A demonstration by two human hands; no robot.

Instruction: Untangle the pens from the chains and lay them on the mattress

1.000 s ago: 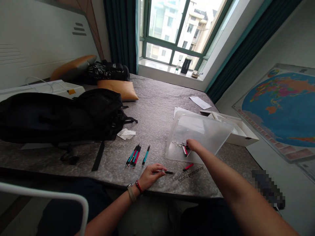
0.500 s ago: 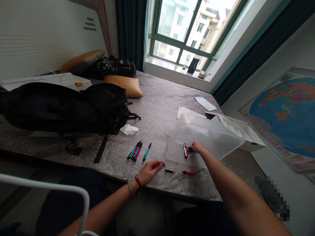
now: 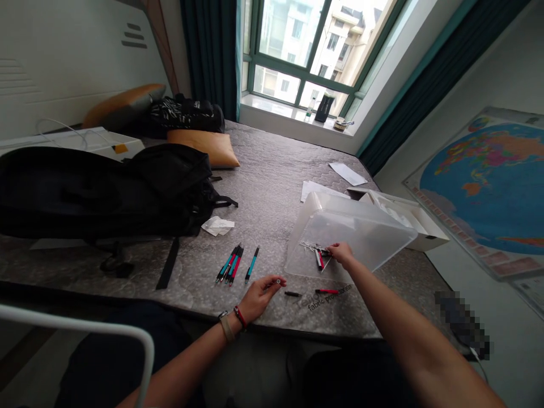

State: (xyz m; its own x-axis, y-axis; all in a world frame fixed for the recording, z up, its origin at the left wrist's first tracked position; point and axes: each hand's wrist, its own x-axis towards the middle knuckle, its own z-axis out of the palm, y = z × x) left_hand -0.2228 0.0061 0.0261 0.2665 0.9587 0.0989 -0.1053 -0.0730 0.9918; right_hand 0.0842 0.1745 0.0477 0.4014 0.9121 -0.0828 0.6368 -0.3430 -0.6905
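Observation:
My left hand (image 3: 261,297) rests near the front edge of the mattress, thumb and forefinger pinched on a small thing whose round, pale end faces me; its kind does not show. Reaching into a clear plastic box (image 3: 361,226) lying on its side, my right hand (image 3: 341,253) has its fingers closed at a pile of pens. What they grip is hidden. Beside those fingertips lie a red marker (image 3: 321,261) and a white one (image 3: 317,259). A black pen cap (image 3: 293,294) and a red pen (image 3: 327,291) lie between my hands. Left of them are several teal and red pens (image 3: 230,265) and one separate teal pen (image 3: 252,264).
A black backpack (image 3: 106,192) fills the left side, with a crumpled tissue (image 3: 218,225) beside it. Behind the clear box stand a white box (image 3: 425,229) and sheets of paper (image 3: 323,190). A white metal bar (image 3: 76,323) crosses the lower left.
The view has shifted slightly. Both hands keep nearly the same places, the right one still at the pens inside the clear box.

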